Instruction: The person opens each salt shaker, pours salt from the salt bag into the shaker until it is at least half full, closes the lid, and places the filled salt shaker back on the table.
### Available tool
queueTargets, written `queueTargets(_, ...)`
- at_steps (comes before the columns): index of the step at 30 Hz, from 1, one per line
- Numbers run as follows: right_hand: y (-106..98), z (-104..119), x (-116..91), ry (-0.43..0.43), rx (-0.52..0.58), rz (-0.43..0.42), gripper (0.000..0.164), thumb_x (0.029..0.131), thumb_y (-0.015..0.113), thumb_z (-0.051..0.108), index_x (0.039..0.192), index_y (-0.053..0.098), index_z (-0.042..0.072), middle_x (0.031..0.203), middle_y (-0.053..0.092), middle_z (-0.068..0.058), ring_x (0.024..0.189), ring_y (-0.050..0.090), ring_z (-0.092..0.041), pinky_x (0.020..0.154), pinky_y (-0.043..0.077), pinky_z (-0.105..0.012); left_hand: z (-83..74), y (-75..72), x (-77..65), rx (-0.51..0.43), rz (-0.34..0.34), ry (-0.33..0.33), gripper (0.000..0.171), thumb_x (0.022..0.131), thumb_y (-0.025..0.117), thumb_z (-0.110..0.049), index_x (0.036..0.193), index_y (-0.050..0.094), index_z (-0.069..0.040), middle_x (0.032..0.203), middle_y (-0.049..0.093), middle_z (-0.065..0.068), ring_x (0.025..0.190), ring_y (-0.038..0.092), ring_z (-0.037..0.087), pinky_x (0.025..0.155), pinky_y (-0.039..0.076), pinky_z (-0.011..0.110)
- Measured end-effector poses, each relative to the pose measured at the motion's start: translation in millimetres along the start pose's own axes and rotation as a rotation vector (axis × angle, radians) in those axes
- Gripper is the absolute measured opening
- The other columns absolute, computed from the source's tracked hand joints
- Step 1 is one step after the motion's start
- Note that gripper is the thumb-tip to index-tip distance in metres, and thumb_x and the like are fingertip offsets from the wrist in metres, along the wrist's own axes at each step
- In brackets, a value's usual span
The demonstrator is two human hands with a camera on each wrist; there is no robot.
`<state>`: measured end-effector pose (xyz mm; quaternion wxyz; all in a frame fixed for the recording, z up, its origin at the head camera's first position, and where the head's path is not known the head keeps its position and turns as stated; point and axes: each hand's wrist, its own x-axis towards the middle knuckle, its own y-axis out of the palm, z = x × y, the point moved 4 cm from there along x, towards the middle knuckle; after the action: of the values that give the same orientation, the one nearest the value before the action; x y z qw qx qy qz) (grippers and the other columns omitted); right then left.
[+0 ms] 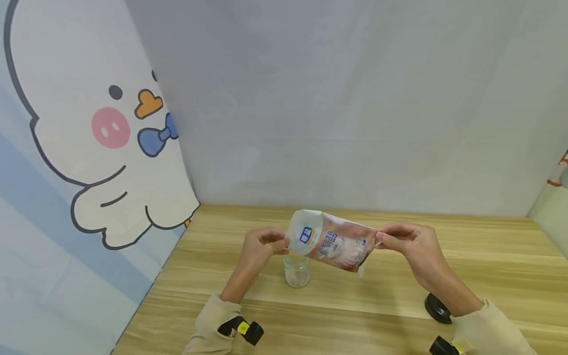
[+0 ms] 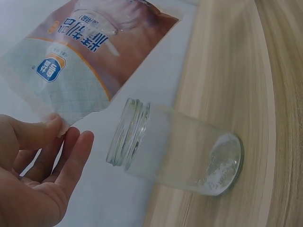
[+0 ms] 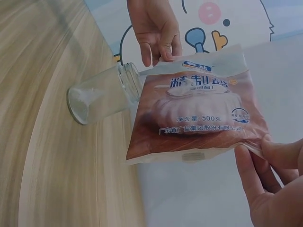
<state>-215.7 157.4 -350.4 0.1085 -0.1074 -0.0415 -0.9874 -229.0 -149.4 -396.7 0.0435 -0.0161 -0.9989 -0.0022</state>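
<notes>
Pinched by our left hand (image 1: 263,242) at its pale end and our right hand (image 1: 410,245) at the far corner, a refined-salt bag (image 1: 335,242) slants just above the mouth of a glass jar (image 1: 297,276). White grains (image 2: 221,174) lie inside; we judge pouring in hand, the next move calling for a steady, steeper tip.

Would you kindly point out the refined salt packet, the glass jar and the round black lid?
Refined salt packet (image 3: 199,112): right wrist view, middle of the printed front.
Glass jar (image 2: 177,147): left wrist view, on the clear side wall.
Round black lid (image 1: 437,309): head view, on its visible face.
</notes>
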Motion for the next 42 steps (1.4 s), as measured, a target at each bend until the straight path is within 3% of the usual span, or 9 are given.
queueTargets(12, 5, 7, 2, 0.016, -0.108, -0.024, 0.018, 0.088, 0.067, 0.007, 0.096, 0.066, -0.009, 0.084, 0.07, -0.004, 0.074, 0.067, -0.019, 0.075, 0.058, -0.028, 2.8, -2.2, 0.2, 0.022, 0.002, -0.004, 0.009, 0.081, 0.07, 0.004, 0.089, 0.068, 0.008, 0.084, 0.066, 0.014, 0.072, 0.065, 0.023, 0.071, 0.06, 0.037)
queueTargets(18, 9, 10, 3, 0.043, -0.147, -0.039, 0.021, 0.088, 0.068, 0.01, 0.097, 0.066, -0.009, 0.083, 0.07, -0.002, 0.075, 0.068, -0.018, 0.075, 0.058, -0.028, -8.7, -0.8, -5.5, 0.035, 0.018, -0.017, 0.009, 0.082, 0.067, 0.007, 0.09, 0.067, 0.011, 0.085, 0.066, 0.016, 0.076, 0.065, 0.025, 0.073, 0.06, 0.038)
queueTargets(23, 10, 11, 4, 0.036, -0.184, -0.047, 0.024, 0.088, 0.068, 0.011, 0.098, 0.064, -0.011, 0.083, 0.07, -0.002, 0.074, 0.068, -0.018, 0.074, 0.058, -0.028, 4.8, -4.2, -0.5, 0.028, 0.004, -0.011, 0.01, 0.082, 0.068, 0.005, 0.091, 0.068, 0.008, 0.086, 0.067, 0.014, 0.077, 0.066, 0.026, 0.072, 0.06, 0.037)
queueTargets(42, 16, 19, 6, -0.005, -0.266, -0.074, 0.027, 0.089, 0.068, 0.014, 0.098, 0.065, -0.011, 0.082, 0.07, 0.0, 0.073, 0.067, -0.017, 0.072, 0.058, -0.028, 6.5, -5.4, -4.1, 0.023, 0.009, -0.009, 0.009, 0.082, 0.069, 0.004, 0.09, 0.068, 0.008, 0.086, 0.066, 0.013, 0.076, 0.066, 0.024, 0.072, 0.06, 0.037)
